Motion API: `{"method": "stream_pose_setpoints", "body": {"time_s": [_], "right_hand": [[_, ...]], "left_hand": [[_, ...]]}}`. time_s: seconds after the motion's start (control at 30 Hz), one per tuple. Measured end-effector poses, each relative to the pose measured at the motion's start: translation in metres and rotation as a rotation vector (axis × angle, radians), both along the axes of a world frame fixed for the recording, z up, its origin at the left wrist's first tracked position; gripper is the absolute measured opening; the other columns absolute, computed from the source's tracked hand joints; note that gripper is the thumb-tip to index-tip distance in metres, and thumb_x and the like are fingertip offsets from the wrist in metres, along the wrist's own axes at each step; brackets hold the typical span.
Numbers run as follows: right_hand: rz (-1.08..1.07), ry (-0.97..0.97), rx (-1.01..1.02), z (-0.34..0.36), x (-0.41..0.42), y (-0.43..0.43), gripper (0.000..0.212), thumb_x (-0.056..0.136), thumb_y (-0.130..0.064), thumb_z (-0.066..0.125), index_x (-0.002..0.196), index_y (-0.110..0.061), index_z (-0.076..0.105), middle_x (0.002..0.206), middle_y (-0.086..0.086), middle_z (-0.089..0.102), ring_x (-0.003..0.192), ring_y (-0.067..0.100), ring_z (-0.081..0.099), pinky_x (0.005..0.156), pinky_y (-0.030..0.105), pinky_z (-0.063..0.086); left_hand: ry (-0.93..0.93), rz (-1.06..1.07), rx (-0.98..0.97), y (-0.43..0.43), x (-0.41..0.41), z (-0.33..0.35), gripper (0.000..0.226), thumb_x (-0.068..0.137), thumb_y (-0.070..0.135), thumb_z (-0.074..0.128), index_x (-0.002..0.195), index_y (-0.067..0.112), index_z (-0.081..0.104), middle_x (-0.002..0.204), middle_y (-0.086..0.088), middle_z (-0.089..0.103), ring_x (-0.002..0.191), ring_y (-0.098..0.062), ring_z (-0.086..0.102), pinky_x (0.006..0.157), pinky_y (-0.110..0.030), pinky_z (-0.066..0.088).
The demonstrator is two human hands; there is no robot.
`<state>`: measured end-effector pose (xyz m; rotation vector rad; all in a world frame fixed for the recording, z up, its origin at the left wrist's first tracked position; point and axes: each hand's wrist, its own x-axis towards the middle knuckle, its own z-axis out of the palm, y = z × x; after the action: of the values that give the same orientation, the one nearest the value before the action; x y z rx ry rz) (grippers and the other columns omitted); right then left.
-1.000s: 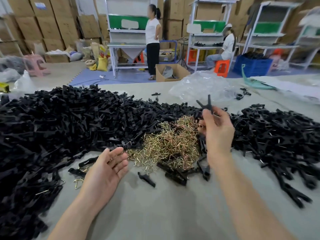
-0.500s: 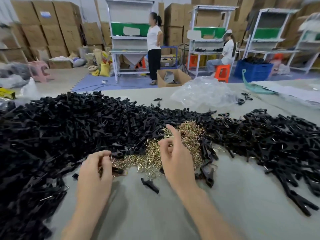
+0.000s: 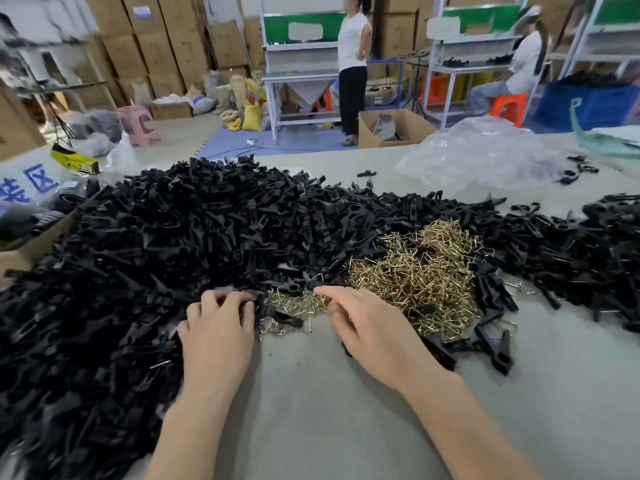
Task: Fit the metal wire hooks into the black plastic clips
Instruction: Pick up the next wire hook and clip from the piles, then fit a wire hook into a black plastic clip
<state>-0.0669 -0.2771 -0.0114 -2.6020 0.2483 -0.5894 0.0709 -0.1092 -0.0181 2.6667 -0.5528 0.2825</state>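
Grey tabletop (image 3: 329, 420), both forearms reaching in from the near edge.

- Large heap of black plastic clips (image 3: 166, 244) fills the left side and the far middle.
- Mound of brass-coloured metal wire hooks (image 3: 419, 271) sits right of centre against the heap. A thin scatter of hooks trails left, into the gap between the hands.
- Left hand (image 3: 218, 336): palm down, fingers curled, tips touching clips at the heap's near edge. Cannot tell whether it grips one.
- Right hand (image 3: 377, 337): palm down, near the left one. Forefinger stretched onto the thin scatter, other fingers bent under. Cannot tell whether a hook is pinched.
- A few loose black clips (image 3: 491, 348) lie just right of the right hand.
- Crumpled clear plastic bag (image 3: 478, 157) at far right.
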Motion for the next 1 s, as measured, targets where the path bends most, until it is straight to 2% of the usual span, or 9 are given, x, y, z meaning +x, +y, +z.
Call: {"method": "stream_pose_setpoints", "body": {"time_s": [0.2, 0.3, 0.4, 0.47, 0.53, 0.63, 0.73, 0.9, 1.0], "right_hand": [[0.019, -0.034, 0.025, -0.002, 0.002, -0.002, 0.037, 0.106, -0.022, 0.044, 0.14, -0.033, 0.052, 0.107, -0.02, 0.062, 0.104, 0.001, 0.053, 0.087, 0.025, 0.048], [0.01, -0.098, 0.006, -0.001, 0.002, -0.002, 0.036, 0.105, -0.017, 0.049, 0.139, -0.027, 0.056, 0.105, -0.017, 0.065, 0.102, 0.002, 0.054, 0.09, 0.022, 0.044], [-0.025, -0.228, -0.005, 0.001, 0.002, -0.003, 0.031, 0.104, -0.013, 0.052, 0.132, -0.022, 0.062, 0.106, -0.014, 0.066, 0.103, 0.007, 0.058, 0.096, 0.024, 0.045], [-0.047, -0.326, 0.189, 0.003, 0.003, 0.0, 0.028, 0.105, -0.019, 0.052, 0.13, -0.026, 0.062, 0.108, -0.018, 0.067, 0.105, 0.003, 0.061, 0.093, 0.018, 0.046], [-0.026, -0.317, 0.547, 0.007, 0.006, 0.007, 0.029, 0.104, -0.029, 0.054, 0.131, -0.035, 0.061, 0.112, -0.021, 0.069, 0.108, 0.001, 0.063, 0.09, 0.014, 0.047], [0.102, -0.21, 0.83, 0.01, 0.01, 0.012, 0.023, 0.105, -0.028, 0.054, 0.122, -0.033, 0.068, 0.104, -0.021, 0.073, 0.097, 0.0, 0.067, 0.083, 0.017, 0.051], [0.134, -0.239, 0.907, 0.012, 0.009, 0.013, 0.021, 0.105, -0.02, 0.055, 0.112, -0.026, 0.074, 0.082, -0.019, 0.072, 0.076, -0.004, 0.064, 0.066, 0.009, 0.048], [0.085, -0.261, 1.074, 0.011, 0.012, 0.01, 0.022, 0.104, -0.021, 0.054, 0.103, -0.024, 0.075, 0.097, -0.002, 0.077, 0.092, 0.014, 0.073, 0.067, 0.016, 0.055], [0.032, -0.277, 1.186, 0.009, 0.014, 0.004, 0.02, 0.104, -0.019, 0.053, 0.104, -0.017, 0.073, 0.102, 0.002, 0.077, 0.096, 0.016, 0.072, 0.075, 0.024, 0.058]], "left_hand": [[-0.01, -0.041, -0.082, 0.004, 0.002, -0.003, 0.023, 0.1, 0.027, 0.057, 0.118, 0.021, 0.07, 0.117, -0.007, 0.058, 0.106, -0.032, 0.053, 0.093, -0.044, 0.038], [-0.063, -0.013, -0.146, 0.005, 0.002, 0.0, 0.023, 0.1, 0.026, 0.056, 0.118, 0.021, 0.069, 0.114, -0.004, 0.06, 0.101, -0.027, 0.059, 0.097, -0.042, 0.032], [-0.121, -0.047, -0.378, 0.002, -0.004, 0.011, 0.023, 0.1, 0.026, 0.057, 0.118, 0.021, 0.069, 0.112, -0.002, 0.06, 0.09, -0.021, 0.062, 0.1, -0.042, 0.039], [0.017, -0.147, -0.686, -0.007, -0.015, 0.021, 0.018, 0.099, 0.027, 0.06, 0.113, 0.028, 0.07, 0.108, 0.004, 0.065, 0.087, -0.009, 0.063, 0.092, -0.031, 0.05], [0.361, -0.295, -0.966, -0.021, -0.033, 0.028, 0.015, 0.096, 0.029, 0.063, 0.107, 0.031, 0.072, 0.096, 0.005, 0.073, 0.082, -0.004, 0.066, 0.075, -0.019, 0.053], [0.849, -0.478, -1.222, -0.037, -0.052, 0.027, 0.024, 0.086, 0.034, 0.063, 0.101, 0.022, 0.077, 0.086, -0.001, 0.071, 0.074, -0.011, 0.062, 0.064, -0.022, 0.051], [0.911, -0.486, -1.263, -0.04, -0.055, 0.024, 0.025, 0.087, 0.034, 0.059, 0.098, 0.022, 0.078, 0.089, -0.004, 0.072, 0.073, -0.013, 0.064, 0.064, -0.024, 0.051], [0.965, -0.38, -1.332, -0.04, -0.051, 0.02, 0.021, 0.102, 0.021, 0.053, 0.1, 0.011, 0.071, 0.107, -0.009, 0.076, 0.099, -0.023, 0.073, 0.074, -0.029, 0.06], [0.98, -0.297, -1.375, -0.039, -0.05, 0.023, 0.02, 0.103, 0.017, 0.052, 0.099, 0.012, 0.07, 0.087, -0.002, 0.07, 0.081, -0.016, 0.069, 0.065, -0.026, 0.057]]}}
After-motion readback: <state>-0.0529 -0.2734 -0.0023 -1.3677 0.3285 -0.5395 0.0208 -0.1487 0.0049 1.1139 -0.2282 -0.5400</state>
